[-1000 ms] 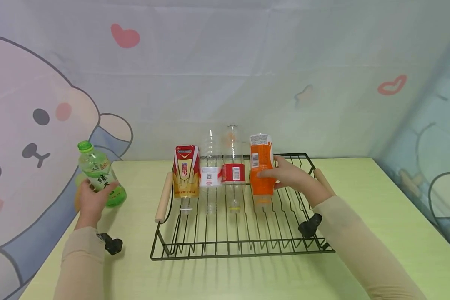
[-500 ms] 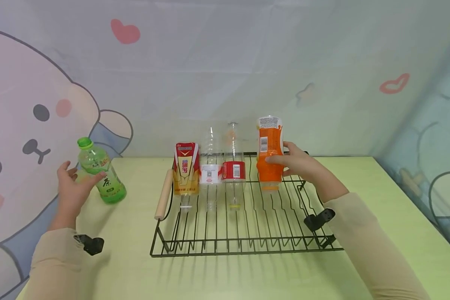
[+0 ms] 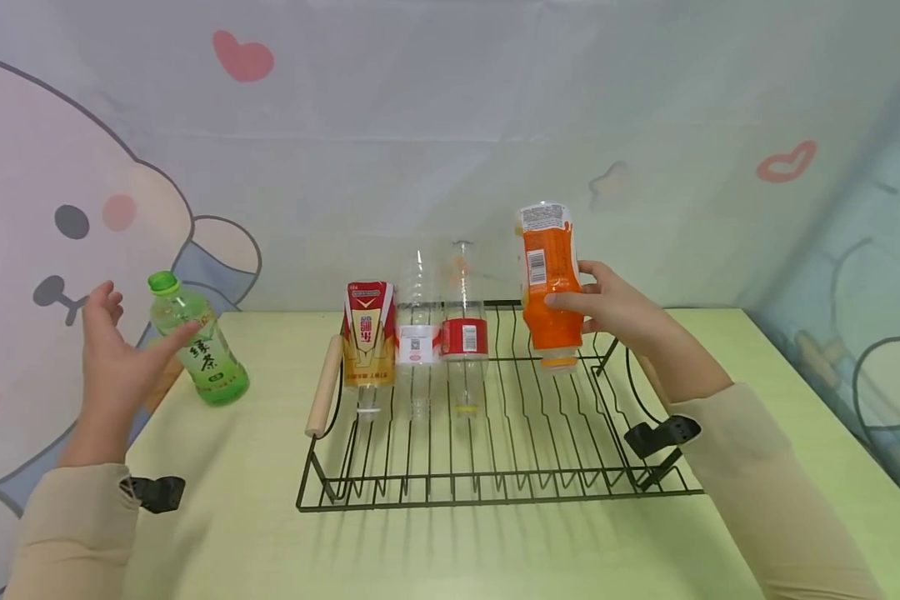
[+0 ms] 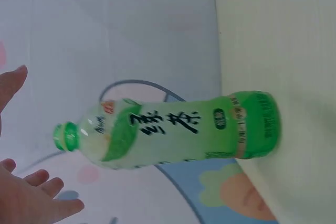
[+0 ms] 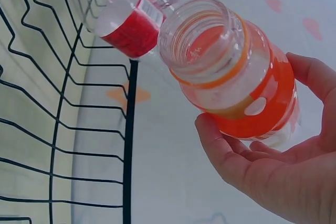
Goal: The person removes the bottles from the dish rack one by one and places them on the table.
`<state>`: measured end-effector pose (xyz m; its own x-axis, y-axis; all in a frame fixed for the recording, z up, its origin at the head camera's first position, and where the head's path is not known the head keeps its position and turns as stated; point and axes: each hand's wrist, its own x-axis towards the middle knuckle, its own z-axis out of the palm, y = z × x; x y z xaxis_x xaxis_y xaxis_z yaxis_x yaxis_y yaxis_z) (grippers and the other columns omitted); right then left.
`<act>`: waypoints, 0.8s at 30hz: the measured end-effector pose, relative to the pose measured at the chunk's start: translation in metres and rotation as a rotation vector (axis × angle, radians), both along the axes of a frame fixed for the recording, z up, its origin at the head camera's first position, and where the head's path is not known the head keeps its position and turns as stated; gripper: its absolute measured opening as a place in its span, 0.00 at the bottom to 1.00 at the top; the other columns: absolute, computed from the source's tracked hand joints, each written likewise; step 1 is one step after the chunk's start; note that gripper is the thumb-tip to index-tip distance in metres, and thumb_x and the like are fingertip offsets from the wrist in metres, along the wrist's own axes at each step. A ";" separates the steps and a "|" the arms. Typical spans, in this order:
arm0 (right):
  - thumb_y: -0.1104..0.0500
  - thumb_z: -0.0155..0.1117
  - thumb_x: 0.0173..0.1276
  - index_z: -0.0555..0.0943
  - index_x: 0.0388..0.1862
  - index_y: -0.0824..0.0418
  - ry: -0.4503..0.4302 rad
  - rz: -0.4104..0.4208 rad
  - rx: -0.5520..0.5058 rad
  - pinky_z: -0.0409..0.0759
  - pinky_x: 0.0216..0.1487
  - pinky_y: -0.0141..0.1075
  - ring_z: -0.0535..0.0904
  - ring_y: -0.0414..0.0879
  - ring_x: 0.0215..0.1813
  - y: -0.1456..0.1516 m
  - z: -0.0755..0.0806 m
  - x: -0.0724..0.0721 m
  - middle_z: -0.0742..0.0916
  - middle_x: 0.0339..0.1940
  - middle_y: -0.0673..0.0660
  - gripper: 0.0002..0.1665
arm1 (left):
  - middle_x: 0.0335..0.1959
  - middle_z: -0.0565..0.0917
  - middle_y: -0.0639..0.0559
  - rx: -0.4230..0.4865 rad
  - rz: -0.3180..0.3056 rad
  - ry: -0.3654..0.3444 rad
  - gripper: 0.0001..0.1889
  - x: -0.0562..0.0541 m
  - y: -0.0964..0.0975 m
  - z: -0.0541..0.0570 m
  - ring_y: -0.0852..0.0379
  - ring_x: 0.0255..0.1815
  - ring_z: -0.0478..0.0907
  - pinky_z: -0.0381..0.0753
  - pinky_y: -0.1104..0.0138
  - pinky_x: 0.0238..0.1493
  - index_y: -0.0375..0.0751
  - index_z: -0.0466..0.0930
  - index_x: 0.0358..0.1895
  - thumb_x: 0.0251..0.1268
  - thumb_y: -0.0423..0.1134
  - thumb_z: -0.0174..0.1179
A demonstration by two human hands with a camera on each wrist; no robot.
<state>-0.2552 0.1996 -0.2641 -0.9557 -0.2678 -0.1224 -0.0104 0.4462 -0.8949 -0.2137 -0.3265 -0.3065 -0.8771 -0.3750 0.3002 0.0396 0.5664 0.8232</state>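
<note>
My right hand (image 3: 607, 302) grips an orange-labelled plastic bottle (image 3: 549, 287), held upside down above the right half of a black wire rack (image 3: 510, 501). In the right wrist view its capless mouth (image 5: 197, 45) faces the camera, with thumb and fingers on either side. A green tea bottle (image 3: 198, 342) stands upright on the table at the left. Beside it my left hand (image 3: 120, 358) is spread, thumb and fingers wide apart, holding nothing. In the left wrist view the fingers (image 4: 31, 195) lie near the neck of the tea bottle.
Upside down in the rack's left half stand a red and gold bottle (image 3: 369, 333), a clear bottle with a white label (image 3: 417, 346) and a clear bottle with a red label (image 3: 464, 337). Wooden handles (image 3: 324, 387) flank the rack. A printed cloth (image 3: 420, 125) hangs behind the table.
My right hand has lifted the orange-labelled bottle up and to the right, out of the row. The left hand has let go of the tea bottle and drawn back left, fingers spreading.
</note>
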 end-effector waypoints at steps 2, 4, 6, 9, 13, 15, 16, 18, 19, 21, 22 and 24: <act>0.46 0.61 0.68 0.38 0.78 0.58 0.005 0.006 0.005 0.70 0.63 0.51 0.71 0.59 0.63 0.000 0.004 0.004 0.67 0.70 0.65 0.55 | 0.79 0.42 0.47 -0.041 0.008 0.029 0.52 0.003 0.006 0.007 0.48 0.79 0.39 0.43 0.48 0.75 0.49 0.34 0.77 0.61 0.51 0.63; 0.46 0.61 0.68 0.38 0.78 0.57 0.007 0.012 0.004 0.69 0.63 0.51 0.71 0.59 0.63 0.000 0.008 0.007 0.66 0.71 0.65 0.55 | 0.79 0.43 0.48 -0.074 0.015 0.061 0.51 0.005 0.013 0.014 0.49 0.78 0.40 0.44 0.49 0.75 0.49 0.35 0.78 0.60 0.50 0.64; 0.47 0.61 0.68 0.39 0.78 0.57 0.009 0.024 0.001 0.69 0.63 0.51 0.72 0.59 0.62 -0.001 0.012 0.010 0.66 0.71 0.65 0.54 | 0.78 0.44 0.49 -0.100 0.007 0.077 0.51 0.008 0.021 0.020 0.50 0.78 0.41 0.44 0.49 0.75 0.50 0.36 0.78 0.61 0.49 0.64; 0.48 0.61 0.69 0.41 0.78 0.58 0.017 0.050 -0.009 0.70 0.62 0.50 0.75 0.59 0.59 -0.002 0.016 0.015 0.68 0.69 0.65 0.51 | 0.78 0.46 0.49 -0.140 -0.032 0.117 0.50 0.013 0.036 0.029 0.49 0.78 0.43 0.44 0.49 0.75 0.49 0.38 0.78 0.60 0.47 0.64; 0.51 0.60 0.70 0.45 0.77 0.59 0.029 0.097 -0.017 0.73 0.60 0.49 0.78 0.57 0.56 -0.006 0.021 0.024 0.73 0.65 0.66 0.47 | 0.77 0.49 0.45 -0.216 -0.106 0.171 0.50 0.018 0.054 0.035 0.45 0.76 0.47 0.47 0.46 0.74 0.46 0.42 0.77 0.58 0.43 0.67; 0.51 0.60 0.70 0.47 0.77 0.59 0.034 0.117 -0.009 0.74 0.59 0.48 0.79 0.55 0.54 -0.008 0.022 0.027 0.75 0.63 0.65 0.46 | 0.76 0.50 0.44 -0.247 -0.151 0.187 0.50 0.021 0.063 0.038 0.43 0.76 0.48 0.49 0.44 0.73 0.46 0.43 0.77 0.57 0.42 0.68; 0.51 0.60 0.70 0.48 0.77 0.59 0.037 0.128 -0.004 0.75 0.59 0.48 0.80 0.55 0.53 -0.009 0.022 0.028 0.76 0.62 0.65 0.45 | 0.76 0.51 0.44 -0.260 -0.178 0.191 0.50 0.023 0.067 0.039 0.43 0.76 0.48 0.49 0.43 0.72 0.46 0.43 0.77 0.57 0.41 0.69; 0.51 0.60 0.70 0.49 0.76 0.59 0.042 0.146 0.008 0.76 0.58 0.47 0.80 0.55 0.52 -0.010 0.023 0.030 0.77 0.61 0.65 0.44 | 0.76 0.52 0.44 -0.289 -0.226 0.206 0.50 0.026 0.076 0.042 0.42 0.76 0.48 0.49 0.42 0.72 0.46 0.44 0.77 0.56 0.40 0.70; 0.51 0.60 0.70 0.50 0.76 0.59 0.044 0.154 0.012 0.76 0.57 0.47 0.80 0.54 0.52 -0.011 0.023 0.031 0.77 0.60 0.65 0.43 | 0.76 0.52 0.43 -0.305 -0.249 0.220 0.50 0.027 0.080 0.044 0.42 0.76 0.49 0.50 0.42 0.72 0.45 0.45 0.77 0.55 0.39 0.70; 0.51 0.60 0.70 0.52 0.75 0.59 0.050 0.169 0.019 0.77 0.56 0.46 0.81 0.54 0.51 -0.012 0.024 0.032 0.78 0.59 0.64 0.41 | 0.76 0.54 0.43 -0.341 -0.286 0.241 0.51 0.029 0.089 0.046 0.42 0.75 0.50 0.52 0.42 0.71 0.44 0.47 0.76 0.53 0.38 0.72; 0.52 0.59 0.70 0.53 0.74 0.59 0.055 0.179 0.018 0.78 0.56 0.46 0.81 0.54 0.51 -0.013 0.024 0.033 0.78 0.59 0.64 0.40 | 0.75 0.55 0.43 -0.362 -0.301 0.250 0.51 0.030 0.093 0.047 0.42 0.75 0.51 0.52 0.43 0.71 0.43 0.47 0.76 0.52 0.38 0.72; 0.53 0.59 0.70 0.56 0.73 0.59 0.059 0.190 0.022 0.78 0.55 0.46 0.81 0.54 0.50 -0.015 0.025 0.035 0.79 0.57 0.64 0.38 | 0.74 0.57 0.41 -0.395 -0.334 0.292 0.50 0.031 0.103 0.049 0.41 0.74 0.53 0.54 0.44 0.71 0.41 0.50 0.75 0.51 0.37 0.73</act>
<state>-0.2200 0.1846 -0.2389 -0.8938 -0.4420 -0.0754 -0.1486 0.4506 -0.8803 -0.1824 -0.2238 -0.2580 -0.7885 0.0966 0.6074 0.4616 0.7456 0.4806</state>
